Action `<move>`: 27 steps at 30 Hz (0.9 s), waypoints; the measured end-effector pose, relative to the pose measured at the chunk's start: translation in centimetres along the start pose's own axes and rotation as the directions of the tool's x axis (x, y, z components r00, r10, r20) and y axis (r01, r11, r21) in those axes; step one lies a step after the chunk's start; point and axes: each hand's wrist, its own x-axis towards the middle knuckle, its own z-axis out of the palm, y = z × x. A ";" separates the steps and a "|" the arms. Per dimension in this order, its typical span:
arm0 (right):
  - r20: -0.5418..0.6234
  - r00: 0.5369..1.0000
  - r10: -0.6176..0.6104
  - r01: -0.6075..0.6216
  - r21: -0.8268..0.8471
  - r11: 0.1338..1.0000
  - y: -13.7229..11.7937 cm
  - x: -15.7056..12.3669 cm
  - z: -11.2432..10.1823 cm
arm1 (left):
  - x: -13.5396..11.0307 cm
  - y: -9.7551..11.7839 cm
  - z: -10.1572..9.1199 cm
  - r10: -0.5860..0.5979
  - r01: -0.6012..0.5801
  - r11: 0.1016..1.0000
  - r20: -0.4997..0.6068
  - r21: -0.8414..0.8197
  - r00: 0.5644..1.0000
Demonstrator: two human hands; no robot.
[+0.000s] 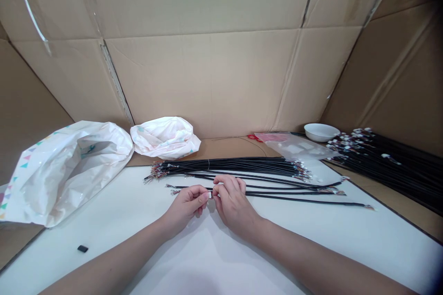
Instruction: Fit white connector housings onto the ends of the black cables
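Note:
My left hand (188,202) and my right hand (231,199) meet over the white table (145,221), fingers pinched together on a small white connector (210,195) at the end of a black cable (294,199). The cable runs off to the right from my right hand. Just beyond my fingers lies a bundle of black cables (228,166) with bare coloured wire ends, and a few loose cables (277,186) lie beside it.
Two white plastic bags (65,166) (164,137) sit at the left and back. A clear plastic bag (294,145) and a white bowl (321,132) stand back right. A pile of finished cables (391,159) lies at far right. Cardboard walls (214,73) surround the table. A small black piece (82,248) lies near left.

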 end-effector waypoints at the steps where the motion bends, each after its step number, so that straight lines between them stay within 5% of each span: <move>1: -0.002 1.000 0.000 0.000 0.004 1.000 0.0 0.0 0.0 | 0.0 0.0 0.0 0.000 0.000 1.000 0.001 0.002 1.000; 9: 0.021 0.999 0.042 -0.043 0.044 0.998 -0.2 0.1 -0.1 | 0.0 0.0 0.0 -0.001 0.001 1.000 -0.008 0.013 1.000; 17: 0.109 0.969 0.223 -0.234 0.106 0.966 0.3 0.3 -0.6 | -0.3 0.4 0.3 0.005 -0.004 0.998 -0.024 0.056 1.000; 27: 0.197 0.952 0.235 -0.279 0.234 0.931 0.5 0.6 -1.1 | -0.5 0.5 0.7 0.041 -0.032 0.986 -0.051 0.161 0.998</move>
